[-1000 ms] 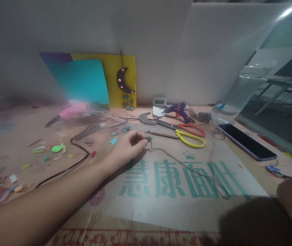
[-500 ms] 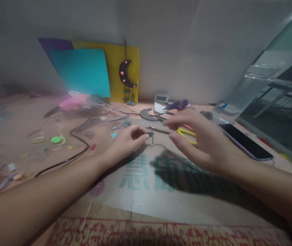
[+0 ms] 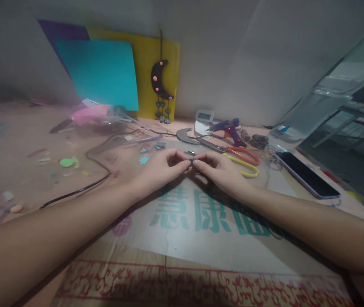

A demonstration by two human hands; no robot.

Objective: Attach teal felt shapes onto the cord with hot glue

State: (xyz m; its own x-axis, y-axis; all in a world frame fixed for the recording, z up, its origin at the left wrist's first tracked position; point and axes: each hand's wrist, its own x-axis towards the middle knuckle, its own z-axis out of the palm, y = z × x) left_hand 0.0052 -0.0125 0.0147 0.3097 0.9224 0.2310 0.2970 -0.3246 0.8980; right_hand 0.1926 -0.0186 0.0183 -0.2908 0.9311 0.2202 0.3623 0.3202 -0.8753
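Over the printed white sheet (image 3: 197, 251), my left hand (image 3: 164, 170) pinches a small dark teal piece (image 3: 192, 161) between thumb and forefinger. My right hand (image 3: 225, 172) meets it from the other side, its thumb and fingertips closed on the same piece. The fingers cover most of the piece, so its shape cannot be made out. Behind my fingers lies the metal tip of a pen-like tool (image 3: 189, 152). A grey crescent cutout (image 3: 184, 136) is farther back. Scissors (image 3: 243, 155) with red and yellow handles rest just beyond my right hand. A light blue flower cutout (image 3: 143, 160) lies left of my left hand.
At the back are a purple glue gun (image 3: 228, 128), a small white digital display (image 3: 204, 115) and coloured sheets (image 3: 102, 72) with a hanging moon ornament (image 3: 160, 81). A phone (image 3: 308, 175) lies right. A black cable (image 3: 73, 194) and scattered scraps cover the left.
My right hand has come in from the right edge to the small piece and closed on it beside my left hand. My left hand has kept its pinch. The view has tilted down slightly.
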